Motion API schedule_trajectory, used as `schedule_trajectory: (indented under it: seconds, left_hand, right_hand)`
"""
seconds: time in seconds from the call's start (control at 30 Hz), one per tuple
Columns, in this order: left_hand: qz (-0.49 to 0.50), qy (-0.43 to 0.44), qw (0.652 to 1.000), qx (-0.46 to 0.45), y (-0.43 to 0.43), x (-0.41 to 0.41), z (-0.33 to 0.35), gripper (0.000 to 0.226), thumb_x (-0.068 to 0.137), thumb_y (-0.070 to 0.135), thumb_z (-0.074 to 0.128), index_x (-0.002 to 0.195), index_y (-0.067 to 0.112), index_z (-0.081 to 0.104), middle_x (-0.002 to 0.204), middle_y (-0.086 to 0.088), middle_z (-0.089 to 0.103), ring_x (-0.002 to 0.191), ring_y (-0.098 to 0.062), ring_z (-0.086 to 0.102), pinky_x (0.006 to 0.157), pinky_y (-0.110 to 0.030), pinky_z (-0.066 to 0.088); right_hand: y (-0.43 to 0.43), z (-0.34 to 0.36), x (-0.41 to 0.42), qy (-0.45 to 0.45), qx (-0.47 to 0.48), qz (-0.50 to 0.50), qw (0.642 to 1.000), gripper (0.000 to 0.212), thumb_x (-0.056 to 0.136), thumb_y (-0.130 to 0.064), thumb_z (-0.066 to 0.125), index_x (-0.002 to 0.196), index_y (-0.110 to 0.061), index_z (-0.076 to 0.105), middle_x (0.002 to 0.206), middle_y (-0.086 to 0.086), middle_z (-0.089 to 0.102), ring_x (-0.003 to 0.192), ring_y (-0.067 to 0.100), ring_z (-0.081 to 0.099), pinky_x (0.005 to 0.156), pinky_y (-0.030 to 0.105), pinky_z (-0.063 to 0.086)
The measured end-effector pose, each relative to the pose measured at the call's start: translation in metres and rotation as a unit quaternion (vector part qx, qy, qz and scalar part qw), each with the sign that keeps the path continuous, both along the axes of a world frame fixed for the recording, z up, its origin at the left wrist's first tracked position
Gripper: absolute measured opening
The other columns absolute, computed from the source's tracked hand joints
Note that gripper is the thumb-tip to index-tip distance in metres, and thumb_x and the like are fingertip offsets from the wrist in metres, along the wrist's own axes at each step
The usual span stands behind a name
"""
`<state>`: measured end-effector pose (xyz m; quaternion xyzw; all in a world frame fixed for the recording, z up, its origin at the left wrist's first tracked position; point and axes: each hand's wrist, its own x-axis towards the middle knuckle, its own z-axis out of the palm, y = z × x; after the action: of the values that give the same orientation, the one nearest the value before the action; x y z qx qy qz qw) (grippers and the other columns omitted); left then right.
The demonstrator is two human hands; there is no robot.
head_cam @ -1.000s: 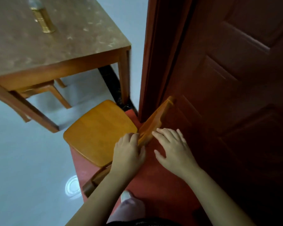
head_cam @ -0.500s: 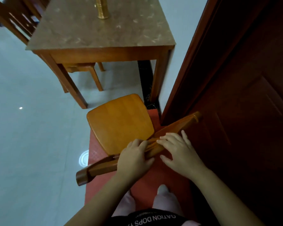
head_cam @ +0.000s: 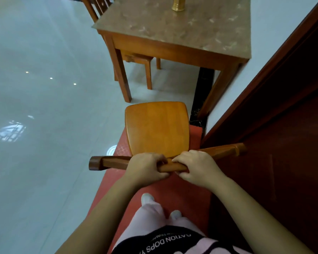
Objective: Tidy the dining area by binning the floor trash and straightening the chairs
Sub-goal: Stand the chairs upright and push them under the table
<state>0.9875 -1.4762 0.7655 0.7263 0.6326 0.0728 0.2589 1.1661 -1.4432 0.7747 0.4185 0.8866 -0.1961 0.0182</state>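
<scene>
Chair (head_cam: 157, 129) is standing at the mat's (head_cam: 173, 187) far end, just before the desk (head_cam: 200, 28). Second chair (head_cam: 139, 58) is sitting under the desk's left side. Door (head_cam: 286, 153) is standing right.

Surface (head_cam: 191, 28): brown marbled top on orange wooden legs, ahead of me.
Gold object (head_cam: 178, 5): stands on the surface's far part, its top out of view.
Door (head_cam: 292, 125): dark red wood, at my right.
Mat (head_cam: 173, 186): red, I stand on it.
Floor (head_cam: 44, 107): pale, glossy.

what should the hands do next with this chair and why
Probably push the chair straight forward under the table. The left hand and right hand both grip its top rail, and it stands short of the table, facing the gap between the legs.
</scene>
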Motion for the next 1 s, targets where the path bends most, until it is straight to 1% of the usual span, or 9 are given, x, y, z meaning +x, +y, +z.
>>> schedule_trajectory:
  seconds: [0.13, 0.23, 0.37, 0.5, 0.57, 0.67, 0.73, 0.87, 1.0]
  left_hand:
    - [-0.034, -0.018, 0.998, -0.042, 0.006, -0.005, 0.003, 0.034, 0.074, 0.044, 0.064, 0.105, 0.031, 0.064, 0.091, 0.004, 0.069, 0.08, -0.015, 0.061, 0.063, -0.025, 0.042]
    - [-0.064, -0.037, 0.994, -0.076, 0.012, -0.01, 0.003, 0.035, 0.074, 0.044, 0.066, 0.106, 0.031, 0.062, 0.091, 0.004, 0.069, 0.079, -0.014, 0.059, 0.065, -0.028, 0.044]
    - [-0.094, -0.063, 0.983, -0.144, 0.021, -0.012, 0.003, 0.042, 0.073, 0.051, 0.067, 0.107, 0.028, 0.06, 0.091, -0.001, 0.067, 0.079, -0.017, 0.058, 0.072, -0.037, 0.048]
    - [-0.096, -0.071, 0.981, -0.151, 0.021, -0.011, 0.004, 0.038, 0.074, 0.047, 0.066, 0.105, 0.025, 0.06, 0.087, -0.003, 0.067, 0.075, -0.019, 0.058, 0.068, -0.038, 0.048]
    - [-0.088, -0.075, 0.98, -0.162, 0.02, -0.01, 0.007, 0.034, 0.074, 0.039, 0.065, 0.104, 0.023, 0.06, 0.081, -0.004, 0.067, 0.073, -0.02, 0.059, 0.068, -0.038, 0.049]
    - [-0.074, -0.083, 0.977, -0.181, 0.021, -0.009, 0.008, 0.032, 0.071, 0.03, 0.065, 0.101, 0.021, 0.06, 0.077, -0.006, 0.068, 0.072, -0.022, 0.063, 0.07, -0.043, 0.053]
    - [-0.064, -0.089, 0.978, -0.179, 0.021, -0.007, 0.006, 0.031, 0.068, 0.028, 0.065, 0.098, 0.02, 0.06, 0.08, -0.007, 0.068, 0.07, -0.023, 0.064, 0.069, -0.045, 0.054]
    - [-0.05, -0.071, 0.984, -0.154, 0.019, -0.004, 0.003, 0.029, 0.067, 0.026, 0.065, 0.094, 0.018, 0.061, 0.082, -0.007, 0.067, 0.068, -0.023, 0.064, 0.068, -0.04, 0.055]
    - [-0.05, -0.082, 0.982, -0.164, 0.024, -0.007, 0.005, 0.029, 0.067, 0.023, 0.067, 0.094, 0.015, 0.063, 0.084, -0.009, 0.066, 0.066, -0.024, 0.059, 0.065, -0.039, 0.053]
  right_hand:
    - [0.011, 0.004, -0.004, 0.013, -0.059, -0.001, 0.998, 0.029, 0.079, -0.036, 0.059, 0.107, -0.031, 0.062, 0.106, -0.011, 0.065, 0.099, 0.012, 0.057, 0.076, 0.027, 0.042]
    - [0.014, 0.004, -0.005, 0.006, -0.095, -0.014, 0.995, 0.028, 0.075, -0.037, 0.063, 0.103, -0.034, 0.063, 0.104, -0.013, 0.066, 0.098, 0.01, 0.058, 0.079, 0.031, 0.046]
    - [0.014, 0.004, -0.003, 0.013, -0.107, -0.036, 0.994, 0.032, 0.074, -0.037, 0.066, 0.105, -0.034, 0.064, 0.107, -0.013, 0.066, 0.099, 0.008, 0.057, 0.083, 0.032, 0.046]
    - [0.015, 0.007, -0.004, -0.007, -0.144, -0.041, 0.989, 0.034, 0.072, -0.038, 0.065, 0.106, -0.037, 0.062, 0.105, -0.013, 0.066, 0.097, 0.008, 0.057, 0.083, 0.033, 0.045]
    - [0.015, 0.009, -0.005, -0.015, -0.158, -0.051, 0.986, 0.033, 0.072, -0.035, 0.065, 0.105, -0.037, 0.062, 0.1, -0.012, 0.066, 0.092, 0.008, 0.057, 0.08, 0.032, 0.046]
    - [0.014, 0.011, -0.007, -0.028, -0.164, -0.06, 0.984, 0.03, 0.072, -0.034, 0.065, 0.102, -0.037, 0.062, 0.092, -0.011, 0.066, 0.084, 0.006, 0.055, 0.071, 0.027, 0.044]
    - [0.013, 0.013, -0.01, -0.035, -0.167, -0.068, 0.983, 0.028, 0.072, -0.034, 0.066, 0.1, -0.037, 0.062, 0.087, -0.011, 0.065, 0.078, 0.005, 0.054, 0.067, 0.025, 0.042]
    - [0.014, 0.013, -0.014, -0.046, -0.176, -0.085, 0.98, 0.029, 0.069, -0.03, 0.067, 0.098, -0.036, 0.063, 0.077, -0.015, 0.058, 0.069, 0.001, 0.049, 0.062, 0.023, 0.04]
    - [0.017, 0.017, -0.018, -0.045, -0.195, -0.109, 0.974, 0.031, 0.066, -0.025, 0.069, 0.095, -0.035, 0.065, 0.078, -0.014, 0.06, 0.067, -0.001, 0.052, 0.057, 0.021, 0.039]
